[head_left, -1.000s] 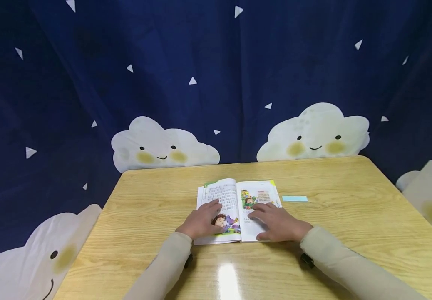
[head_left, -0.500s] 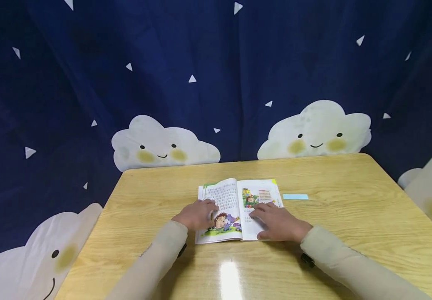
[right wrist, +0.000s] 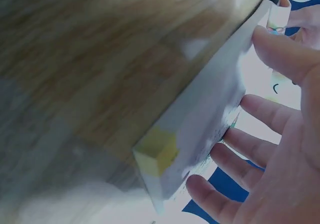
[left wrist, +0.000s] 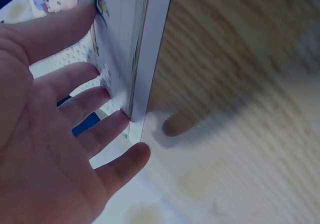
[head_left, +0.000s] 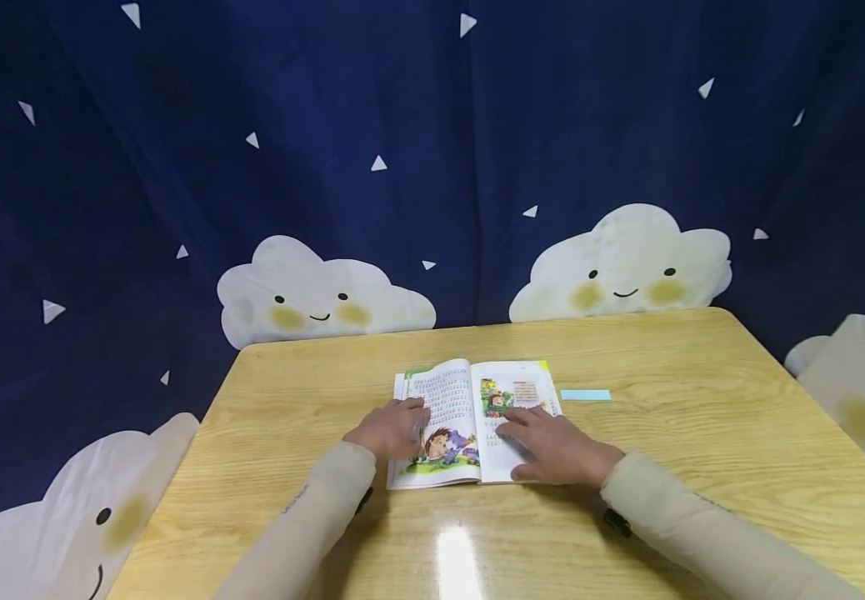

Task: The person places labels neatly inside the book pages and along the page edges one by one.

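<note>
An open book (head_left: 488, 462) lies on the wooden table, with printed text and coloured cartoon pictures on both pages. My left hand (head_left: 392, 428) rests at the outer side of the left page. In the left wrist view its fingers (left wrist: 90, 103) are spread, and their tips touch the page near the edge. On the right page lies my right hand (head_left: 558, 447), covering part of the print. The right wrist view shows those fingers (right wrist: 230, 169) spread and fairly straight, with the tips against the page.
A light blue paper strip (head_left: 586, 395) lies on the table (head_left: 687, 400) to the right of the book. Behind the table hangs a dark blue curtain (head_left: 372, 75) with white triangles and smiling clouds.
My left hand has moved left from the picture on the left page towards that page's outer edge, uncovering more of the picture. The right hand stays in place.
</note>
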Demonstrator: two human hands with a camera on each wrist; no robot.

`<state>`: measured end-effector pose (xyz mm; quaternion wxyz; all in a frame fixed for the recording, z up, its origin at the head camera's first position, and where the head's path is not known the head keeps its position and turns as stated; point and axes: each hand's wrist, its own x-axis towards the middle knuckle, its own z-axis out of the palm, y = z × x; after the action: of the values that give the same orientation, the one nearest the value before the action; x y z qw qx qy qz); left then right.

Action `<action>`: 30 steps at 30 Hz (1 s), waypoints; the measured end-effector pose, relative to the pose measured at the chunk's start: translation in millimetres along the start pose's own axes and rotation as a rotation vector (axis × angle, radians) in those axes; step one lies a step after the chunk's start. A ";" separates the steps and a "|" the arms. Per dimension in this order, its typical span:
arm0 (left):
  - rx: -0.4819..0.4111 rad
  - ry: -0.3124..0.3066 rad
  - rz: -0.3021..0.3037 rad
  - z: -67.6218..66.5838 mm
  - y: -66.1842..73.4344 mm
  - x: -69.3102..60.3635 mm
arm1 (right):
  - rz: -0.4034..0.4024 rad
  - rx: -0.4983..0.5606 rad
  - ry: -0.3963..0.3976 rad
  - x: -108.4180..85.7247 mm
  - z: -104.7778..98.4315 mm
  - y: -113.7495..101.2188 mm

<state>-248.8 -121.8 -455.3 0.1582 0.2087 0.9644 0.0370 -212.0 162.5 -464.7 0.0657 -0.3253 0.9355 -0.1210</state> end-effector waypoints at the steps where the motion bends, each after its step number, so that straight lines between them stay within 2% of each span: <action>1: -0.008 -0.008 -0.002 -0.2 -0.2 -0.2 | -0.006 -0.001 0.005 0.0 -0.1 0.0; 8: -0.030 -0.030 0.001 0.4 -1.3 -2.1 | -0.047 -0.037 0.074 -1.1 -1.1 3.0; 15: -0.053 -0.026 0.000 2.4 -4.7 -3.0 | -0.032 -0.049 0.131 -4.5 -5.8 9.6; 22: -0.066 -0.034 -0.004 3.8 -6.6 -2.2 | 0.041 -0.023 0.133 -11.2 -22.1 28.0; 30: -0.070 -0.028 -0.008 2.9 -4.3 -3.4 | 0.048 -0.004 0.144 -22.1 -34.3 44.9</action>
<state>-246.6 -127.1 -457.6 0.1791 0.1999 0.9610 0.0671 -228.3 216.7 -442.8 0.0005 -0.2934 0.9456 -0.1407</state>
